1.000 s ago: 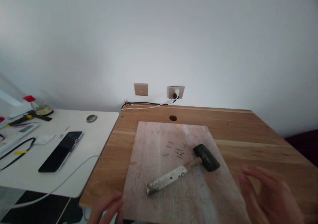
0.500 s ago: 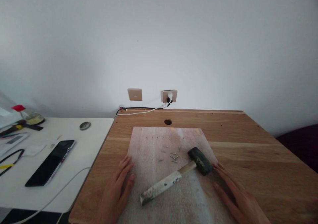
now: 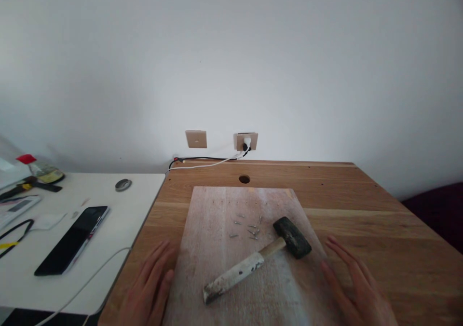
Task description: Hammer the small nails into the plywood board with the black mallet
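board [image 3: 217, 249] is the pale wood one lying flat on the brown desk [image 3: 379, 229]. left hand [image 3: 150, 287] lies flat and open at the board's near left edge, right hand [image 3: 356, 287] flat and open at its near right edge, neither gripping anything. hammer [image 3: 255, 258] lies diagonally across the board's middle, small nails [image 3: 249, 227] scattered just beyond it. past the board's left side, a phone [image 3: 72, 239] sits on the white table [image 3: 119, 249].

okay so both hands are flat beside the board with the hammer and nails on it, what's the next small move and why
Probably the right hand reaches left to the hammer: both hands are empty, the handle lies loose on the board, angled toward the near edge, and loose nails wait just beyond it.
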`<state>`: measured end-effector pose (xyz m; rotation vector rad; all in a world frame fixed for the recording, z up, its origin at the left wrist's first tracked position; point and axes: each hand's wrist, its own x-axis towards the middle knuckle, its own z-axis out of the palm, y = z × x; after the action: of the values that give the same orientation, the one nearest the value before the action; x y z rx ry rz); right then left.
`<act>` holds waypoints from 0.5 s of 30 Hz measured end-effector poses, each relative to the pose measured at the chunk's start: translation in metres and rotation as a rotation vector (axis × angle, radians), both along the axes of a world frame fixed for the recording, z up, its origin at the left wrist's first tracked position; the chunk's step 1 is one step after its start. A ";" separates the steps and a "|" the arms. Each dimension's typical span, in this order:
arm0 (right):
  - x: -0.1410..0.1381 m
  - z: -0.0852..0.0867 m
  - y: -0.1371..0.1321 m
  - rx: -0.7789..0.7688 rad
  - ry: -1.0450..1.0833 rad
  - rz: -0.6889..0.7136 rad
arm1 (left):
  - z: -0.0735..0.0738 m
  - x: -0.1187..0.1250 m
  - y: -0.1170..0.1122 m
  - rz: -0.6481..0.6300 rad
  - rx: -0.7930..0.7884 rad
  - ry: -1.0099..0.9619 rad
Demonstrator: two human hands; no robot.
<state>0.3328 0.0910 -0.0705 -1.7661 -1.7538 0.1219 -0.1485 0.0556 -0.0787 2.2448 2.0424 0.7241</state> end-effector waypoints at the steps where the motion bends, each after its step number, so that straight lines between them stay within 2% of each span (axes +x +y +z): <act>1: -0.004 0.005 0.007 -0.021 0.026 0.006 | 0.003 0.009 0.010 -0.035 -0.007 0.030; 4: -0.018 0.021 0.031 -0.117 0.109 0.024 | 0.009 0.036 0.043 -0.173 -0.015 0.117; 6: -0.031 0.032 0.042 -0.103 0.115 0.061 | 0.014 0.051 0.063 -0.269 0.018 0.160; 8: -0.048 0.038 0.041 -0.012 0.074 0.153 | 0.021 0.065 0.076 -0.359 0.054 0.182; 10: -0.069 0.036 0.030 0.008 0.051 0.289 | 0.029 0.079 0.083 -0.425 0.050 0.166; 11: -0.080 0.034 0.023 -0.073 0.049 0.411 | 0.032 0.086 0.086 -0.449 0.037 0.146; 15: -0.116 0.022 0.006 -0.445 0.067 0.494 | 0.042 0.110 0.095 -0.505 -0.029 0.087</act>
<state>0.2171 0.0969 -0.0487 -1.5403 -2.2002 0.8226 -0.0383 0.1506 -0.0370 2.6464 1.3923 0.5528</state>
